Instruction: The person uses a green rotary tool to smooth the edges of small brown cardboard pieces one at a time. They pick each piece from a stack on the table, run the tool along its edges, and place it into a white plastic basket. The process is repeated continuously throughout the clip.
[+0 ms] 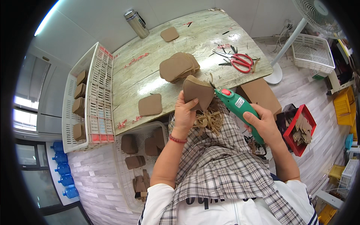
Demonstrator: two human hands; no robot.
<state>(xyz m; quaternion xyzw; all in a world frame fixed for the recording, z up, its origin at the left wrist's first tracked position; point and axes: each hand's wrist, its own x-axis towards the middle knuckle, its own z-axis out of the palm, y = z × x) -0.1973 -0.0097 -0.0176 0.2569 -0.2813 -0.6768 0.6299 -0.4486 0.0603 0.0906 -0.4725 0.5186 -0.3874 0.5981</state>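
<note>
My left hand [185, 114] pinches a brown rounded-square pad [198, 93] by its lower left edge, thumb on its face. In my right hand [262, 122] is a green handheld electric cutter [240, 108] with a red button; its tip meets the pad's right edge. A thin curled strip stands up at that tip. Brown trimmed strips [210, 122] lie heaped on my checked apron [221, 165] just below the pad. Beyond it, a stack of similar pads [178, 67] rests on the table [146, 82], with single pads at the far side [169, 34] and near left [150, 104].
Red-handled scissors [240, 62] lie among dark scraps on the table's right. A steel flask [137, 23] stands at the back. White baskets [88, 112] with pads are at the left. On the right are a red tray [300, 131] of pieces and a fan [317, 17].
</note>
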